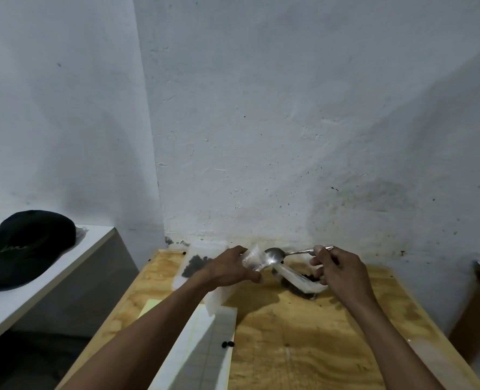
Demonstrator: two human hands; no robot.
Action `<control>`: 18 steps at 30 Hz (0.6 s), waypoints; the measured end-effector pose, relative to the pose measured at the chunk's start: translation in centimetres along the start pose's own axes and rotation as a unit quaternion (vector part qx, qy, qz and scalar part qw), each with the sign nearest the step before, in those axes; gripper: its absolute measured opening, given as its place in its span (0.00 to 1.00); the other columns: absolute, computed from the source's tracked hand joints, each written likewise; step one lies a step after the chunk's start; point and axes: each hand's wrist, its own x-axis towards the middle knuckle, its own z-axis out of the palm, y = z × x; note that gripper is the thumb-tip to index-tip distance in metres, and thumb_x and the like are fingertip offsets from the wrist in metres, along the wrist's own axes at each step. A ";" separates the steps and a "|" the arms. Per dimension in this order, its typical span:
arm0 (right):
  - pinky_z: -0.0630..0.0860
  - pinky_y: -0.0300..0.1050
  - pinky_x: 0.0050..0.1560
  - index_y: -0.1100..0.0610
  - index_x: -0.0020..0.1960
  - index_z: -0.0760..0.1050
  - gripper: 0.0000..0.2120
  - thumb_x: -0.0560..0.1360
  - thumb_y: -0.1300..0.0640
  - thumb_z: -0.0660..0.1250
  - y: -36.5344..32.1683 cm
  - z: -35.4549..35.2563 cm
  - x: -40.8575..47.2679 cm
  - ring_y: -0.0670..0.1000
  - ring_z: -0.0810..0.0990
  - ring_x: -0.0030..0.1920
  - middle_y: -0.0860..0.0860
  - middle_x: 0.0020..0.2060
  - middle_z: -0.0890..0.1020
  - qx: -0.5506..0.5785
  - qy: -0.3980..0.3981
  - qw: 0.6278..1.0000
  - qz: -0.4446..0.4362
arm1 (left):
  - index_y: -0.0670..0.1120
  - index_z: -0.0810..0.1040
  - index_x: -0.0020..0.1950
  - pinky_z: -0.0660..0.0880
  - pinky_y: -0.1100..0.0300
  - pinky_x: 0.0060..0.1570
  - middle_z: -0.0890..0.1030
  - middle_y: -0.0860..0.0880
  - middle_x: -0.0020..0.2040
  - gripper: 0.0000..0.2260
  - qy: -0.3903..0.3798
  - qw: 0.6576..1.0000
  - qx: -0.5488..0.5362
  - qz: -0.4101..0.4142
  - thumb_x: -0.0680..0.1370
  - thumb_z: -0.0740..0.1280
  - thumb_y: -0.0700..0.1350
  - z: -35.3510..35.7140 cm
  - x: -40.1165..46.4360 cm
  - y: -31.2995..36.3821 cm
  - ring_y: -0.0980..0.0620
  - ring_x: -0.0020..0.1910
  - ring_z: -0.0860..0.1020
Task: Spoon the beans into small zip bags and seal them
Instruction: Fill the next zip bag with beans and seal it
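Beans: dark beans show in three places. One pile (196,264) lies inside a clear bag at the far left of the wooden surface; more (310,277) sit in a clear container on the right; two loose beans (227,344) lie on a white sheet nearer the person.
Surface: one plywood surface (317,347) against a pale wall.
Small zip bag: one clear zip bag (254,259) is held up above the far part of the surface, between the two hands; its mouth faces the spoon. I cannot tell what is inside it.
Left hand: the left hand (230,270) pinches the zip bag, fingers curled round its edge.
Spoon: one metal spoon (274,256), its bowl at the mouth of the zip bag, its handle running right. The bowl looks shiny; whether beans are in it I cannot tell.
Right hand: the right hand (337,273) grips the spoon handle between thumb and curled fingers, over the container.
Bags with beans: one clear bag (202,256) lies flat behind the left hand and holds the dark pile.
Container: one clear container (300,280) below the right hand, with beans inside.
Sheets: a white gridded sheet (213,347) and a pale yellow sheet (151,305) lie at the near left of the surface.
Cap: one black cap (28,246) rests on a white shelf (36,299) to the left, well apart.
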 end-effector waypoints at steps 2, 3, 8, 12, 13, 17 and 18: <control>0.83 0.52 0.42 0.52 0.44 0.84 0.12 0.82 0.54 0.65 0.2 -0.6 0.1 0.46 0.84 0.31 0.46 0.35 0.86 -0.022 0.032 0.999 -0.019 | 0.48 0.70 0.73 0.71 0.56 0.53 0.76 0.46 0.66 0.35 0.000 1.000 -0.007 0.004 0.69 0.79 0.53 0.0 0.0 0.2 0.48 0.58 0.74; 0.82 0.52 0.42 0.52 0.45 0.85 0.12 0.82 0.55 0.64 0.2 -1.1 0.2 0.47 0.84 0.32 0.46 0.36 0.86 -0.039 0.052 0.998 -0.024 | 0.48 0.70 0.73 0.71 0.55 0.53 0.76 0.47 0.67 0.36 0.001 1.000 -0.004 0.010 0.69 0.78 0.54 0.0 -0.1 0.3 0.48 0.58 0.74; 0.77 0.50 0.34 0.57 0.41 0.84 0.14 0.80 0.56 0.63 0.4 -3.4 0.5 0.57 0.79 0.33 0.52 0.31 0.83 -0.182 0.154 0.970 -0.039 | 0.50 0.74 0.63 0.73 0.59 0.46 0.79 0.50 0.57 0.22 -0.033 0.999 -0.012 0.033 0.73 0.77 0.52 0.0 -0.4 1.9 0.51 0.52 0.77; 0.72 0.44 0.31 0.56 0.37 0.79 0.15 0.80 0.55 0.62 1.5 -3.5 0.3 0.58 0.77 0.31 0.54 0.30 0.80 -0.299 0.119 0.946 -0.035 | 0.49 0.74 0.66 0.73 0.59 0.49 0.77 0.54 0.58 0.27 -0.052 0.996 -0.069 0.027 0.72 0.76 0.56 0.7 -0.4 4.0 0.54 0.53 0.77; 0.71 0.43 0.30 0.57 0.35 0.78 0.16 0.80 0.55 0.62 1.9 -3.2 0.2 0.58 0.77 0.31 0.54 0.29 0.79 -0.319 0.112 0.940 -0.036 | 0.48 0.73 0.69 0.72 0.58 0.52 0.75 0.55 0.60 0.29 -0.066 0.994 -0.084 0.018 0.72 0.76 0.56 1.1 -0.3 4.5 0.53 0.57 0.75; 0.60 0.41 0.28 0.56 0.31 0.69 0.19 0.80 0.53 0.60 2.7 -1.9 -0.2 0.58 0.75 0.28 0.53 0.27 0.75 -0.362 0.105 0.926 0.001 | 0.47 0.82 0.62 0.75 0.49 0.66 0.83 0.52 0.60 0.25 -0.106 0.987 -0.122 0.012 0.69 0.78 0.57 2.8 0.5 5.7 0.50 0.60 0.80; 0.60 0.41 0.28 0.57 0.30 0.69 0.20 0.80 0.53 0.60 3.0 -1.7 -0.2 0.57 0.74 0.28 0.54 0.27 0.74 -0.354 0.108 0.929 0.024 | 0.48 0.84 0.59 0.76 0.48 0.65 0.85 0.51 0.57 0.23 -0.104 0.986 -0.126 0.019 0.68 0.78 0.58 3.2 0.5 6.0 0.50 0.57 0.81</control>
